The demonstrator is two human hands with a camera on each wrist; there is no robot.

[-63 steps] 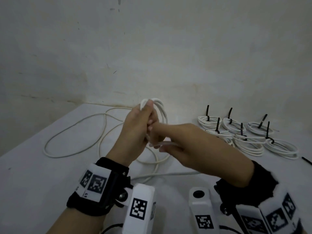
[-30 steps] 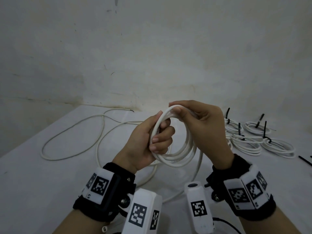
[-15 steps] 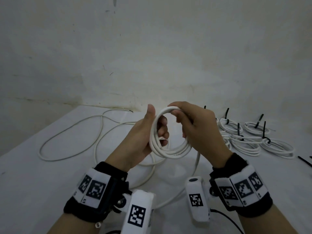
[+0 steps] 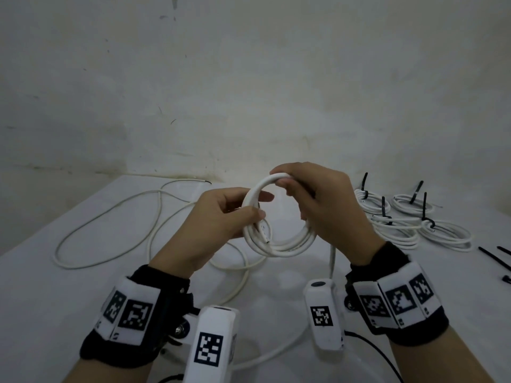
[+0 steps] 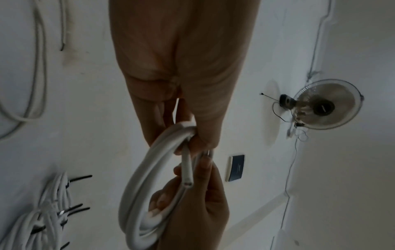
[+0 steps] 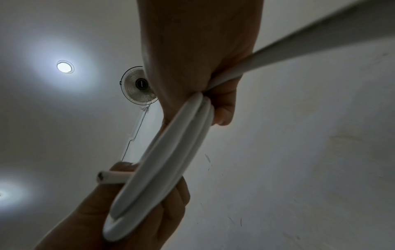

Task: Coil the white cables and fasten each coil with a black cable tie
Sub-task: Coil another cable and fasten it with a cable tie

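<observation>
Shifted since half a second back: left hand [image 4: 221, 217] now pinching the coil [image 4: 279, 217] lower on its near-left side, thumb laid across the strands rather than pointing up; right hand [image 4: 326, 205] as before over the top and right of the ring. Held upright above the table [image 4: 55, 286], between both hands, well clear of the surface. Round, smooth, white, plastic-sheathed cable, several loops lying side by side. Left thumb and curled fingers closed on the bundle, with the cut end [image 4: 266, 239] poking out just below the thumb, flat-faced with dark cores showing in the wrist views. Right fingers [image 4: 287, 186] curled over the top arc, pressed together on the strands; from the right wrist view, thumb [image 6: 224, 108] and palm squeezing the loops where the free length [image 6: 320, 44] leaves the hand. Trailing down past the right wrist, then across the table in wide loose curves [image 4: 110, 217] to the left, ending at a dark tip near the wall. Matte pale tabletop, slightly scuffed. On the right, five or so finished coils [image 4: 414, 228] lying flat, overlapping, each cinched by a thin black tie [image 4: 383, 207] with its stiff tail sticking up. Loose black ties [image 4: 495, 261] at the far right edge. Stained, rough plaster wall [image 4: 249, 92] behind. Round wire-caged fan [image 5: 327, 104] mounted high on the wall in both wrist views.
</observation>
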